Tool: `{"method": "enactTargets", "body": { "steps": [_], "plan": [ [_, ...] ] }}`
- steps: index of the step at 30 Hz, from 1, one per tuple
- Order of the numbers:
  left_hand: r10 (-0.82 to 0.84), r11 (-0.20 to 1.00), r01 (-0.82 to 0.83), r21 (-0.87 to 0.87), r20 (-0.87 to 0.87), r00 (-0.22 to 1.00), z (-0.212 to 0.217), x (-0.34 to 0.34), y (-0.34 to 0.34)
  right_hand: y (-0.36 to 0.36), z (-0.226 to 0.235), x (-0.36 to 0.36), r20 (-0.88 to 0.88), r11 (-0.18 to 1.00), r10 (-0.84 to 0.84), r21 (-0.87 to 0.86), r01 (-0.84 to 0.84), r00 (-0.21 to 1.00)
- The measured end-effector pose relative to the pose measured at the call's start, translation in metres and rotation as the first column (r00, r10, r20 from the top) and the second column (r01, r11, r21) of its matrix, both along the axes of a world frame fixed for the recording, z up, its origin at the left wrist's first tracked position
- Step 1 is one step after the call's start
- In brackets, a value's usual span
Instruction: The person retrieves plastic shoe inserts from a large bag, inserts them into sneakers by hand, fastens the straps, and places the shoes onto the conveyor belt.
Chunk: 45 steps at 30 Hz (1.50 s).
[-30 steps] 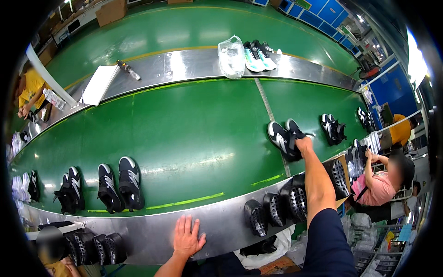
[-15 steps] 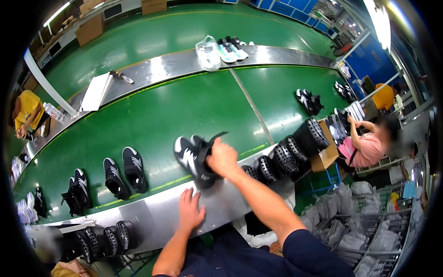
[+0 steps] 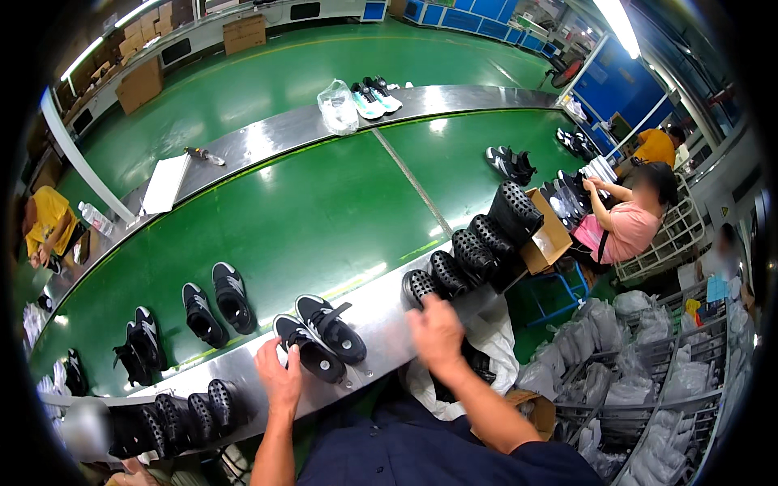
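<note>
I face a glossy green floor (image 3: 324, 61) across the upper frame, with blue cabinets (image 3: 478, 18) near top centre-right, a lit fluorescent tube (image 3: 618, 28) upper right, cardboard cartons (image 3: 139, 85) upper left, and a metal rack (image 3: 709, 368) lower right.

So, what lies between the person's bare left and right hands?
In the head view, a pair of black-and-white shoes lies beside the left hand, then grey metal ledge towards the right hand.

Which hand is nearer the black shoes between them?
Left. The left hand is beside the black shoes, fingertips at the left shoe; the right hand is farther off to their right, by the black perforated pieces.
</note>
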<state>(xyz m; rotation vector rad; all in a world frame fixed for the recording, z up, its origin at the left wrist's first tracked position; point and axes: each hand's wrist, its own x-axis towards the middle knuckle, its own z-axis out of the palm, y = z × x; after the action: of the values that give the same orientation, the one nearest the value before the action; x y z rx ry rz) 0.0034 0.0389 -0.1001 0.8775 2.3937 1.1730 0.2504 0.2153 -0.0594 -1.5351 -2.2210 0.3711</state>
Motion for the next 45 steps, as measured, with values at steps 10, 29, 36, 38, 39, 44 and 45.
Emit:
{"method": "enactTargets", "body": {
  "steps": [10,29,36,38,39,44,45],
  "plan": [
    [-0.614,0.778,0.385,-0.496,-0.471,0.634,0.009,0.024,0.089,0.09,-0.041,0.073,0.382,0.981,-0.193,0.096,0.169,0.903],
    [-0.879,0.477,0.832,-0.284,-0.139,0.456,-0.019,0.025,0.14,-0.029,0.011,-0.026,0.153,0.854,0.417,-0.405,-0.328,0.896],
    [-0.83,0.519,0.852,-0.066,-0.278,0.483,-0.031,0.041,0.145,-0.047,-0.063,-0.042,0.17,0.951,0.301,-0.124,-0.283,0.938],
    [-0.854,0.507,0.847,-0.162,-0.225,0.468,-0.018,0.042,0.125,-0.049,-0.053,-0.038,-0.01,0.912,0.304,-0.285,-0.294,0.953],
    [-0.722,0.686,0.725,-0.07,-0.188,0.665,-0.01,0.048,0.108,-0.048,-0.041,-0.035,-0.065,0.908,0.271,-0.315,-0.277,0.96],
    [-0.475,0.826,0.521,-0.215,0.231,0.849,-0.022,0.072,0.089,-0.023,-0.058,-0.022,-0.099,0.899,0.199,-0.377,-0.222,0.975],
    [-0.471,0.829,0.517,-0.215,0.23,0.851,-0.026,0.077,0.094,-0.017,-0.065,-0.025,-0.044,0.874,0.212,-0.439,-0.209,0.976]
  ]
}}
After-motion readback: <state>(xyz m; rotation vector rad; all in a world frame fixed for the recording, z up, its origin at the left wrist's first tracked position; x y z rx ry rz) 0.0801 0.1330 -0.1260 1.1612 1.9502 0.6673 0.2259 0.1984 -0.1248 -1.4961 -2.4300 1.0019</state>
